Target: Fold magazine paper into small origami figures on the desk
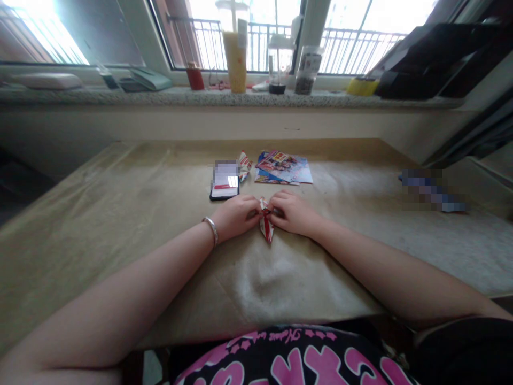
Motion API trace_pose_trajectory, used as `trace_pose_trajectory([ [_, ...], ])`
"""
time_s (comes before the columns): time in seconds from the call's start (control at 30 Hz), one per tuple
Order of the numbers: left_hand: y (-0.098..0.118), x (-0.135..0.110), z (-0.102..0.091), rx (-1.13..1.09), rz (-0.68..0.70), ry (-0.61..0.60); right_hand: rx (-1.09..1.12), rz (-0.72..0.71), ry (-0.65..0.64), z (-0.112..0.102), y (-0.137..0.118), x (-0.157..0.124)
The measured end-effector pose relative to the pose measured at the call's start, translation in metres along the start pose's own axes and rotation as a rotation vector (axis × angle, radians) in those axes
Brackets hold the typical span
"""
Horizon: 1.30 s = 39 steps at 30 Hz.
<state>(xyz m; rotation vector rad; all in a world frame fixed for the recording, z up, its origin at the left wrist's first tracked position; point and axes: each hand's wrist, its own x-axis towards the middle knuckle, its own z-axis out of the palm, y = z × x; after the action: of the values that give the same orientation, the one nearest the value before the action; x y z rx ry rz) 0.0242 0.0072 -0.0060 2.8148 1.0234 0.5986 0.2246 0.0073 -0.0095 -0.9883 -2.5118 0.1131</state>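
Between my two hands is a small folded paper (267,229), white with red print, narrowing to a point towards me. My left hand (240,215), with a silver bracelet at the wrist, pinches its left edge. From the other side my right hand (294,214) pinches the right edge, fingers curled. My fingers cover part of the paper's middle. Just beyond my left hand lies a phone (225,182) with a lit screen. Touching or close to its right side is another folded paper piece (244,164) in the same white and red.
Several colourful printed sheets (284,168) lie behind my right hand. A blurred bluish item (433,191) is at the far right of the covered table (160,171). On the windowsill (180,99) stand a tall yellow-filled cup (235,61), a red container (195,78) and clear containers.
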Motion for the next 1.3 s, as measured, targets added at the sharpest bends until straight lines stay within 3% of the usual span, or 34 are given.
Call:
trace_pose_trajectory([
  [0.47, -0.006, 0.005, 0.006, 0.079, -0.068, 0.005, 0.133, 0.11, 0.007, 0.006, 0.006, 0.004],
  [0.9, -0.001, 0.002, -0.001, 0.003, 0.062, -0.005, -0.189, -0.095, -0.014, -0.005, -0.007, -0.002],
  [1.3, 0.006, 0.0, -0.002, 0.192, 0.121, 0.043, 0.228, -0.034, 0.001, 0.005, 0.015, -0.001],
])
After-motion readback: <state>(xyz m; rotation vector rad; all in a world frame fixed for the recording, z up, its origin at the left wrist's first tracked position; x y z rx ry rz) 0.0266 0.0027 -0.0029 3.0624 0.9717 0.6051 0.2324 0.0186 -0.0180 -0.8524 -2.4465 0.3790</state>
